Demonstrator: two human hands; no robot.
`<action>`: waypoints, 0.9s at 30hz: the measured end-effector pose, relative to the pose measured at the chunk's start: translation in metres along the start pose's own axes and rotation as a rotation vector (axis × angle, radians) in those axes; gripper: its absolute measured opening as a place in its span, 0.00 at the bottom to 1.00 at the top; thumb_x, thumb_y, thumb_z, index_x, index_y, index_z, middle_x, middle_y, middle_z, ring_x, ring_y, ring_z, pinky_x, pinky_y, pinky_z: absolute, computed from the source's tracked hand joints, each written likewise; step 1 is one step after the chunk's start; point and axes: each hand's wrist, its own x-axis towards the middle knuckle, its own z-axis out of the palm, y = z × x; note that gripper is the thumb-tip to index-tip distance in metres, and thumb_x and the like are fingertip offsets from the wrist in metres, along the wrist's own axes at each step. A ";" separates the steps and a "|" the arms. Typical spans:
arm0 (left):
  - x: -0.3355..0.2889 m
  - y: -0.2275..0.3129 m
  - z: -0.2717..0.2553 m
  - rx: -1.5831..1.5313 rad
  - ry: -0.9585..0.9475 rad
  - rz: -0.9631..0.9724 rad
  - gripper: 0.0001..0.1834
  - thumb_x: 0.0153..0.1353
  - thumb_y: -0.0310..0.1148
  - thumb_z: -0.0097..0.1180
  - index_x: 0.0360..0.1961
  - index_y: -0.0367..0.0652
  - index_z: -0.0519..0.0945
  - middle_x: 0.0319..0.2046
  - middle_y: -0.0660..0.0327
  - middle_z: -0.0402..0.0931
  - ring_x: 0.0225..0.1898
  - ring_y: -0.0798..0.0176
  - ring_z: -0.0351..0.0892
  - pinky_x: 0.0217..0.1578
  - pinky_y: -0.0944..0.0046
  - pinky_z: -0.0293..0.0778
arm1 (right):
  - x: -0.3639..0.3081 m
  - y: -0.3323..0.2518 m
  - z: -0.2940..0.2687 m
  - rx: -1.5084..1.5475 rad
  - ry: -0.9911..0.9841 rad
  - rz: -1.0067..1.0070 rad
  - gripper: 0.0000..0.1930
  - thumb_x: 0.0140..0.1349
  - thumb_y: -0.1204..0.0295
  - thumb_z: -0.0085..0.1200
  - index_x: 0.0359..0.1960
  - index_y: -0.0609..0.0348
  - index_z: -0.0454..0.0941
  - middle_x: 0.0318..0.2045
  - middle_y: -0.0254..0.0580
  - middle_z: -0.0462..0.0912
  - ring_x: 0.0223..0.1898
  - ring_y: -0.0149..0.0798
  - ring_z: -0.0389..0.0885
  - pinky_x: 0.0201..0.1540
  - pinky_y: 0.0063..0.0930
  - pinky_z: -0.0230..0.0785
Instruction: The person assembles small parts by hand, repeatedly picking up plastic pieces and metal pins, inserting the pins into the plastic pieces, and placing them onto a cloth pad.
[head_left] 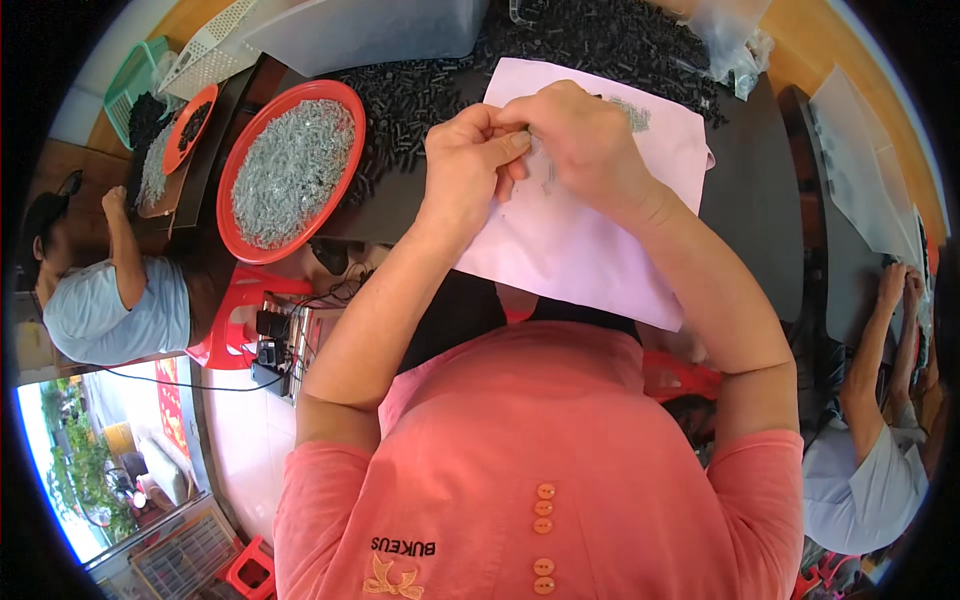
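Observation:
My left hand (468,160) and my right hand (580,135) meet above a pale pink sheet (560,265) on the dark table. Both are closed, fingertips pinched close together. Whatever lies between the fingertips is too small and too covered to make out. Past my right hand, a little pile of clear small parts (630,115) rests on the sheet, partly hidden by that hand. A few tiny pieces lie on the sheet below my fingers. Loose small black cylindrical parts (415,105) spread over the table beyond and left of the sheet.
At the left stands a red tray (325,90) heaped with small clear parts (295,170). A translucent bin (370,35) sits at the back, a plastic bag (740,60) at the back right. One person (120,310) sits left; another person's arms (870,360) reach in at right.

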 end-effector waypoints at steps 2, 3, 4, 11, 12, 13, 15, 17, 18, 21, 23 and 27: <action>-0.003 0.002 0.001 0.038 0.022 0.020 0.02 0.59 0.20 0.58 0.33 0.33 0.78 0.22 0.59 0.77 0.16 0.71 0.72 0.15 0.72 0.63 | 0.000 -0.006 0.001 -0.159 -0.086 -0.146 0.14 0.48 0.75 0.59 0.40 0.50 0.79 0.29 0.35 0.81 0.34 0.45 0.81 0.33 0.36 0.76; -0.003 0.003 0.002 0.075 0.043 0.050 0.02 0.59 0.20 0.59 0.32 0.33 0.78 0.22 0.59 0.77 0.16 0.70 0.72 0.15 0.72 0.64 | 0.000 -0.004 0.003 -0.158 -0.085 -0.148 0.14 0.48 0.75 0.59 0.40 0.50 0.79 0.29 0.35 0.81 0.34 0.45 0.81 0.33 0.36 0.76; -0.003 0.003 0.002 0.077 0.044 0.053 0.02 0.59 0.20 0.59 0.32 0.33 0.78 0.22 0.59 0.77 0.16 0.70 0.72 0.15 0.72 0.64 | -0.002 0.000 0.007 -0.119 -0.060 -0.091 0.16 0.48 0.76 0.59 0.42 0.50 0.79 0.30 0.35 0.81 0.34 0.44 0.81 0.33 0.35 0.75; 0.004 -0.001 -0.002 -0.214 0.033 0.034 0.05 0.61 0.21 0.57 0.37 0.29 0.77 0.23 0.57 0.78 0.20 0.67 0.76 0.17 0.69 0.68 | 0.002 -0.001 -0.001 0.045 0.027 0.169 0.20 0.44 0.78 0.59 0.44 0.53 0.77 0.33 0.40 0.79 0.37 0.45 0.80 0.37 0.36 0.74; 0.004 -0.001 -0.001 -0.254 0.027 0.033 0.06 0.61 0.21 0.57 0.38 0.29 0.77 0.24 0.56 0.79 0.21 0.66 0.78 0.18 0.70 0.69 | 0.002 -0.002 0.000 -0.126 0.054 0.065 0.18 0.44 0.77 0.60 0.41 0.54 0.77 0.34 0.41 0.78 0.36 0.45 0.80 0.38 0.36 0.73; 0.004 -0.001 -0.001 -0.255 0.027 0.034 0.06 0.61 0.21 0.57 0.38 0.29 0.77 0.24 0.56 0.79 0.21 0.66 0.78 0.18 0.70 0.69 | 0.002 -0.001 0.001 -0.126 0.054 0.064 0.18 0.44 0.77 0.60 0.41 0.54 0.77 0.34 0.41 0.78 0.36 0.45 0.80 0.38 0.36 0.73; 0.003 0.000 -0.001 -0.206 -0.006 0.044 0.05 0.63 0.23 0.56 0.36 0.29 0.78 0.26 0.54 0.81 0.21 0.65 0.78 0.20 0.70 0.71 | 0.001 0.002 0.004 -0.246 0.053 -0.026 0.15 0.43 0.75 0.61 0.36 0.56 0.76 0.33 0.40 0.76 0.35 0.45 0.78 0.39 0.36 0.70; 0.002 0.001 0.000 -0.162 -0.022 0.017 0.06 0.63 0.24 0.55 0.35 0.30 0.79 0.26 0.53 0.81 0.22 0.64 0.79 0.20 0.70 0.71 | 0.003 0.003 0.001 -0.267 0.065 -0.053 0.14 0.43 0.75 0.61 0.34 0.56 0.75 0.32 0.40 0.76 0.34 0.44 0.77 0.38 0.36 0.70; 0.002 0.002 0.000 -0.118 -0.038 -0.010 0.06 0.64 0.25 0.55 0.34 0.30 0.79 0.26 0.52 0.81 0.22 0.64 0.79 0.21 0.70 0.71 | 0.003 0.004 0.000 -0.287 0.076 -0.080 0.13 0.44 0.74 0.62 0.33 0.56 0.75 0.31 0.40 0.75 0.33 0.44 0.77 0.37 0.36 0.69; 0.002 0.000 0.000 -0.111 -0.041 0.033 0.07 0.64 0.25 0.54 0.32 0.31 0.79 0.25 0.53 0.81 0.21 0.65 0.78 0.20 0.70 0.70 | 0.001 0.004 0.004 -0.235 0.058 -0.085 0.12 0.44 0.74 0.61 0.31 0.57 0.74 0.29 0.39 0.75 0.32 0.44 0.76 0.36 0.36 0.69; 0.001 0.000 -0.002 -0.105 -0.041 0.019 0.07 0.64 0.25 0.54 0.32 0.31 0.79 0.24 0.53 0.81 0.20 0.65 0.78 0.19 0.70 0.69 | 0.001 0.003 0.005 -0.207 0.064 -0.079 0.11 0.44 0.74 0.61 0.30 0.57 0.73 0.28 0.39 0.74 0.31 0.44 0.76 0.35 0.36 0.69; -0.002 0.000 -0.003 -0.143 -0.068 0.006 0.07 0.64 0.24 0.54 0.31 0.31 0.79 0.23 0.53 0.80 0.18 0.64 0.77 0.17 0.71 0.66 | 0.002 -0.001 0.005 -0.103 0.069 -0.076 0.10 0.45 0.74 0.61 0.27 0.56 0.71 0.24 0.39 0.73 0.28 0.45 0.76 0.31 0.37 0.69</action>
